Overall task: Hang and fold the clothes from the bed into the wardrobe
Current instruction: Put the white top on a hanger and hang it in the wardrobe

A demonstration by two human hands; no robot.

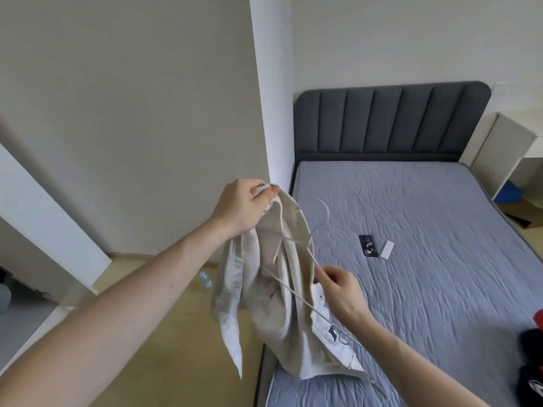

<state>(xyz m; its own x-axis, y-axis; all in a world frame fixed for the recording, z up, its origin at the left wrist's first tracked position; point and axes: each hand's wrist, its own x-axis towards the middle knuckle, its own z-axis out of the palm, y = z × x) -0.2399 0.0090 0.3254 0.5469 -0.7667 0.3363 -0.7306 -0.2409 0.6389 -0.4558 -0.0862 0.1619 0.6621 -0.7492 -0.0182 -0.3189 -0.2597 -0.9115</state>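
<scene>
Now the cream garment [273,304] is pinched by the left hand [244,205] while the white hanger [311,254] is gripped by the right hand [340,289]; threading is probably needed next.

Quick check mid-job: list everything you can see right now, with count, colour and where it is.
garment: one, cream, held up over the bed's near left corner, lower end on the mattress
hanger: one, white wire, against the garment
mattress: one, grey quilted, right half of view
headboard: one, dark grey padded, far end of bed
phone: one, dark, mid-mattress
small flat box: one, white, just right of phone
dark clothes: pile, navy with red, right edge of bed
bottle: one, clear, on the floor left of bed
shelf unit: one, white, right of headboard
left hand: pinching the garment's top
right hand: fingers on the hanger
</scene>
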